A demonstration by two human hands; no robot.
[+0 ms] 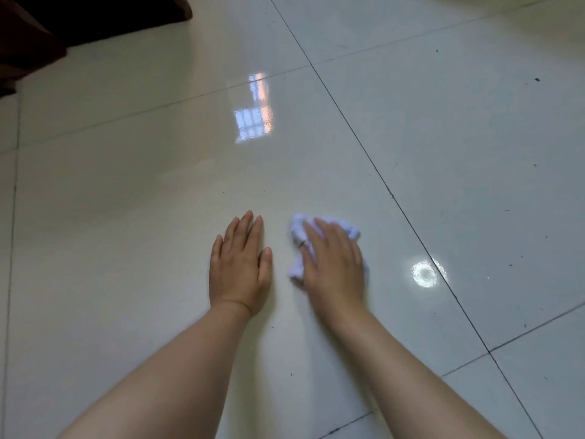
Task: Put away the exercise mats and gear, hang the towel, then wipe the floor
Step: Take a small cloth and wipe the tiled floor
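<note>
The wiping cloth [297, 268], a small crumpled white piece, lies on the tiled floor [158, 185] in the lower middle of the view, on the same tile as both hands. Most of it is covered; its edges show beyond the fingertips and at the thumb side.

The right hand [332, 264] lies palm down on top of the cloth, fingers extended and close together, pressing it against the floor. The forearm runs back toward the lower right edge.

The left hand [240, 267] rests just beside the cloth, not touching it. Palm flat on the bare tile, fingers straight and close together, thumb slightly apart. It holds nothing. Its forearm runs back toward the lower left edge.

A dark grout line [380, 172] runs diagonally to the right of the right hand. A round light reflection [424, 274] lies near the cloth on that side. A window reflection [253, 122] shows on the glossy tile beyond the hands. Small dark specks [537, 79] are scattered over the right-hand tiles. Dark furniture [79, 17] occupies the top left corner, well apart from the hands.
</note>
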